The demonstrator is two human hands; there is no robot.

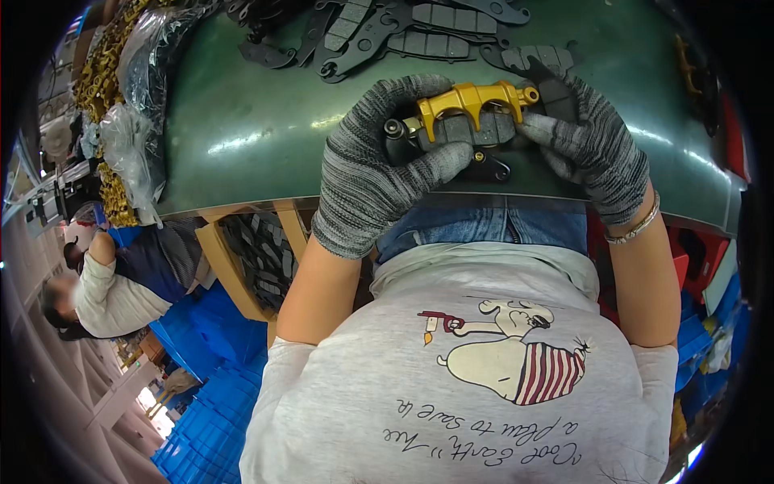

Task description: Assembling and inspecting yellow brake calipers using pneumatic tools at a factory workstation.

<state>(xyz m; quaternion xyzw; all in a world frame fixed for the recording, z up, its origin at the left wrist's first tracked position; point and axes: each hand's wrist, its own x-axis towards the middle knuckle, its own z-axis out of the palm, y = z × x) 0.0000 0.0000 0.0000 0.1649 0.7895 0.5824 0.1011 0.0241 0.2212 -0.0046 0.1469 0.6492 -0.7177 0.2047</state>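
Observation:
My left hand (379,157), in a grey striped knit glove, is closed round the left end of a gold brake caliper (463,98). A grey brake pad (459,131) sits in the caliper's opening, facing me, and my left thumb lies along its lower edge. A black bracket end (490,168) juts out beneath. My right hand (597,141), gloved alike, pinches a dark brake pad (556,95) just right of the caliper. Its fingertips are close to the caliper's right end; whether they touch it I cannot tell.
Several loose brake pads (431,44) lie at the table's far side. The green table (266,105) has gold parts (105,64) and clear plastic bags (141,137) along its left. A carton of dark pads (262,254) and blue crates (214,403) stand lower left, near another person (125,286).

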